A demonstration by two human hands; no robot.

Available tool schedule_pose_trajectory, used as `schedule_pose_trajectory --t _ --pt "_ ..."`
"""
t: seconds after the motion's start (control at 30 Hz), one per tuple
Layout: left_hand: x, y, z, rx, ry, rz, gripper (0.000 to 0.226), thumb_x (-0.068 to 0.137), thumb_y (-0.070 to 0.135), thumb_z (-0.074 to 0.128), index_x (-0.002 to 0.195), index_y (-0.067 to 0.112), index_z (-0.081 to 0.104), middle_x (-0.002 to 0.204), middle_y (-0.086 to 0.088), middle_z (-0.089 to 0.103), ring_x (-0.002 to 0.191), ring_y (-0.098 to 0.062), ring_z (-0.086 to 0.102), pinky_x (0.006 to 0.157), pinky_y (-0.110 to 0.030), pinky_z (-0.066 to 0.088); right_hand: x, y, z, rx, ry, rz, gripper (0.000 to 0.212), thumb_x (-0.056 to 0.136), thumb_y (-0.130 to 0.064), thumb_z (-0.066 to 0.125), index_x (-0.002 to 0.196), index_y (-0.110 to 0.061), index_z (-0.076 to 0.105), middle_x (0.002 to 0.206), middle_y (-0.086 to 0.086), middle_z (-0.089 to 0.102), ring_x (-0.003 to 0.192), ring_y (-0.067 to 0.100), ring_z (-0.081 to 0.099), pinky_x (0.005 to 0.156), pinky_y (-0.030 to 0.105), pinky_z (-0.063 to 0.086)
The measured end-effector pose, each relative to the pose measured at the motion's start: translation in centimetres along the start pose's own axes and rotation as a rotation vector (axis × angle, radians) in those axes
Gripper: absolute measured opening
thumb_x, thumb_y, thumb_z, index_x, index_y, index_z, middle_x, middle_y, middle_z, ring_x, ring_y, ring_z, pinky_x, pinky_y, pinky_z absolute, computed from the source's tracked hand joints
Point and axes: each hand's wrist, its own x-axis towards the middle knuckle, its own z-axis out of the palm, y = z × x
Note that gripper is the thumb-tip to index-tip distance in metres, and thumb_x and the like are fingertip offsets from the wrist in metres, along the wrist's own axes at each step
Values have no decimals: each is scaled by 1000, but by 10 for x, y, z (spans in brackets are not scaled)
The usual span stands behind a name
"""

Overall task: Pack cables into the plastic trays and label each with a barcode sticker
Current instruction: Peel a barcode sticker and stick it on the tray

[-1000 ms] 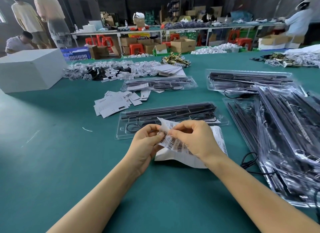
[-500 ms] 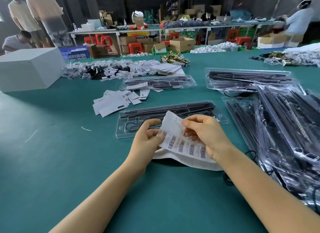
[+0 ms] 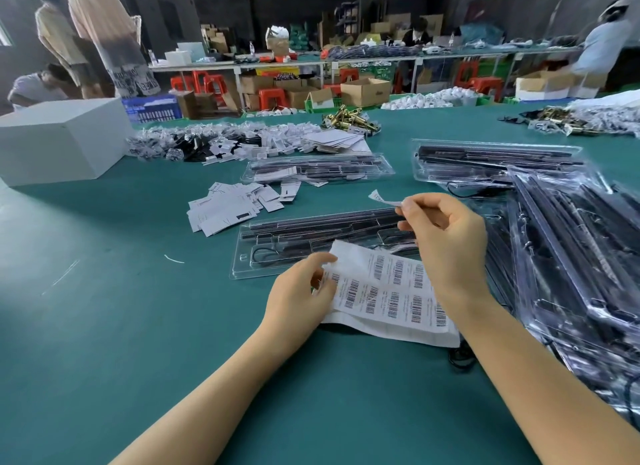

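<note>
Right hand (image 3: 446,243) at frame centre is pinching a peeled barcode sticker (image 3: 381,198) above the plastic tray (image 3: 277,253). I've got my left hand (image 3: 301,298) gripping the sticker sheet (image 3: 391,291) on the green bench (image 3: 138,326).

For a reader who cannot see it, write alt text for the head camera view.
The right hand pinches a peeled barcode sticker above a clear plastic tray of black cables, while the left hand holds the sticker sheet on a green table. More filled trays are stacked to the right.

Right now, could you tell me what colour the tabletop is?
Teal green table, seen in the head view.
</note>
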Motion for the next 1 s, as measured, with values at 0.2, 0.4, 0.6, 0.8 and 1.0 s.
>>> schedule_pose_trajectory --t 0.2,0.4,0.6,0.8,1.0 --pt "1 -7 4 119 12 48 19 88 18 61 104 28 67 105 9 58 103 -13 49 86 -25 38 -6 3 7 35 -67 13 10 89 -18 66 98 -22 69 86 -6 71 81 10 69 70 19 52" --pt "5 2 -3 -283 166 -12 14 90 28 61 103 32 64 99 13 67 99 -2 59 80 -13 42 -14 9 18 38 -181 -25 27 88 1 62 95 -24 68 90 -7 71 83 10 69 74 17 53" --pt "12 -1 -17 -684 210 -182 19 85 40 65 86 22 70 80 10 70 81 -5 63 76 -22 48 -32 22 29 -295 -365 -274 22 90 -3 62 102 -19 70 95 -13 71 88 2 65 75 19 52" --pt "15 -11 -16 -631 189 -201 15 89 7 64 98 17 67 83 5 66 77 -3 59 75 -18 47 -37 24 32 -377 -370 -388 44 90 -3 61 130 -19 57 102 -6 72 90 12 69 73 29 54" --pt "18 -15 -18 -510 266 -159 19 94 7 56 95 25 62 81 7 59 71 -2 52 70 -18 44 -35 32 30 -545 -357 -384 34 95 -15 53 129 -12 54 90 -1 68 81 22 62 69 36 49"
